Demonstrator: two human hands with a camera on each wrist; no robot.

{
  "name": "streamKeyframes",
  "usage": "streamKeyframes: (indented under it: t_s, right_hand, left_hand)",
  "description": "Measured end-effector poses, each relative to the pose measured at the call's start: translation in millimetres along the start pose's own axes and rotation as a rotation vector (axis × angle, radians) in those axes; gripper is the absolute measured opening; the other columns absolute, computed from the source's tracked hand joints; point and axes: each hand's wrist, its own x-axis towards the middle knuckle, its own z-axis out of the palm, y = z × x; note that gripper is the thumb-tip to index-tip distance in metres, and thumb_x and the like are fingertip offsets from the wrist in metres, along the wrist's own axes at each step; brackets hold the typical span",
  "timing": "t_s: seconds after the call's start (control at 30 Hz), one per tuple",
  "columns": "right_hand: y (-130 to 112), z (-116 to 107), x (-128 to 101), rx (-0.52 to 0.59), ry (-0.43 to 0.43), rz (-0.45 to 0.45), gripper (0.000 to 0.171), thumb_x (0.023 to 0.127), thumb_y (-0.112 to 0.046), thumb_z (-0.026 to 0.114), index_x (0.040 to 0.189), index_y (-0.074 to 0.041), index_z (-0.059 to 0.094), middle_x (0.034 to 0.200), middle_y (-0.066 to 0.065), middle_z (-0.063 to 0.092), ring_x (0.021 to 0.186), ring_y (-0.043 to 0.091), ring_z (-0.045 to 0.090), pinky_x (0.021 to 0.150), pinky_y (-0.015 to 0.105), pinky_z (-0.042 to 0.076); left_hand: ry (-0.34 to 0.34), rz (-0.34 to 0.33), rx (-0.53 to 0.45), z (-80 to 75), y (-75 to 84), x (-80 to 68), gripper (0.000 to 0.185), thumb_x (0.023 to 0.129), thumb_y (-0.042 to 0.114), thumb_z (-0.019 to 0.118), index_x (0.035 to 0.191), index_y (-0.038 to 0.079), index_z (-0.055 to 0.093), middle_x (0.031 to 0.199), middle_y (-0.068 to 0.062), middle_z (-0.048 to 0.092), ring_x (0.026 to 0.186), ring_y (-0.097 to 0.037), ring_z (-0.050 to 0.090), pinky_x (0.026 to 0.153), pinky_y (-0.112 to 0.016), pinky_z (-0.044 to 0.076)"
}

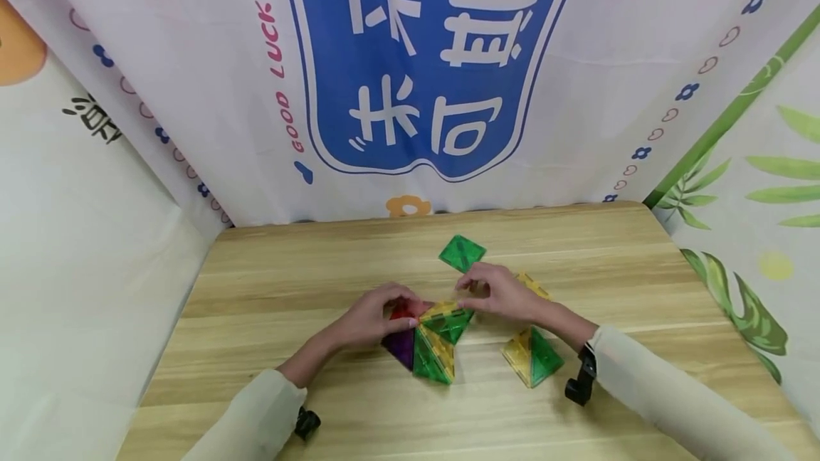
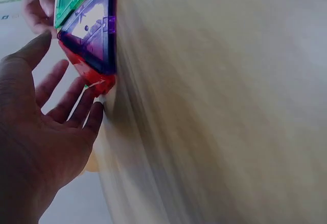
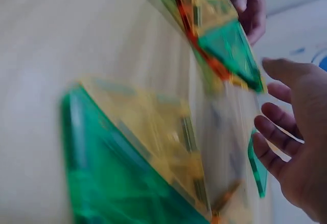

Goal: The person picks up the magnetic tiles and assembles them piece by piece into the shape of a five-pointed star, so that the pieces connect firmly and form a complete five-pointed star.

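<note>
Translucent magnetic tiles form a raised, many-coloured shape (image 1: 434, 361) on the table, with purple, red, green and yellow triangles. My left hand (image 1: 371, 315) is at its left side; the thumb lies by the top and the fingers reach around the red tile (image 2: 87, 71). In the left wrist view those fingers are loosely extended, the lower fingertips close to the red edge. My right hand (image 1: 502, 294) is at the shape's right corner, thumb beside the green tile (image 3: 230, 50) with yellow edging. Nothing shows between the spread fingers of that hand in the right wrist view.
A loose green tile (image 1: 463, 252) lies behind my right hand. A yellow tile (image 1: 533, 286) is partly hidden by that hand. Nearer the right forearm stands a yellow and green piece (image 1: 543, 360). The wooden table (image 1: 269, 283) meets a printed curtain (image 1: 282, 191) at the back.
</note>
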Motion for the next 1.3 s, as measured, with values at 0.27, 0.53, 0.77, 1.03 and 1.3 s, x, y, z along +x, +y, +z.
streamKeyframes:
  t_s: [0.27,0.53,0.77,1.03,1.3]
  right_hand:
    - [33.4,-15.6,14.8,-0.005,0.195,0.154,0.026,0.095,-0.011,0.080,0.118,0.001,0.075,0.113,0.019,0.067,0.099,0.030,0.067,0.080,0.037,0.059]
    - [49.3,-22.6,28.6,-0.048,0.248,0.291,0.038,0.094,-0.014,0.081,0.126,0.004,0.072,0.126,0.024,0.067,0.113,0.039,0.066,0.092,0.054,0.057]
    - [48.3,-18.8,35.9,-0.037,0.204,0.358,0.045,0.093,-0.015,0.082,0.133,0.003,0.069,0.127,0.024,0.068,0.114,0.038,0.066,0.095,0.054,0.056]
    - [42.1,-9.8,43.1,-0.030,0.202,0.358,0.046,0.088,-0.012,0.086,0.130,0.002,0.071,0.122,0.021,0.070,0.108,0.033,0.068,0.091,0.048,0.058]
    - [40.9,-3.6,44.8,-0.031,0.213,0.366,0.046,0.086,-0.015,0.089,0.127,-0.002,0.073,0.120,0.017,0.069,0.106,0.031,0.066,0.090,0.048,0.057]
  left_hand:
    - [0.080,-0.038,-0.017,-6.0,1.0,31.1,0.041,0.102,0.015,0.071,0.139,-0.002,0.064,0.139,-0.019,0.064,0.130,-0.037,0.060,0.108,-0.055,0.050]
    - [0.114,-0.129,-0.031,-7.6,3.5,67.7,0.045,0.105,0.016,0.067,0.146,0.000,0.060,0.147,-0.018,0.061,0.137,-0.037,0.056,0.113,-0.053,0.048]
    - [0.096,-0.243,-0.095,-7.6,3.1,88.1,0.049,0.106,0.020,0.065,0.152,0.004,0.055,0.153,-0.015,0.057,0.143,-0.034,0.053,0.117,-0.049,0.045]
    - [0.061,-0.273,-0.114,-3.0,4.1,101.0,0.046,0.107,0.013,0.060,0.151,0.002,0.055,0.154,-0.017,0.056,0.146,-0.034,0.049,0.121,-0.049,0.040]
    - [0.056,-0.263,-0.138,0.8,3.5,104.2,0.040,0.106,0.009,0.061,0.146,0.001,0.061,0.149,-0.016,0.060,0.142,-0.032,0.051,0.119,-0.049,0.041]
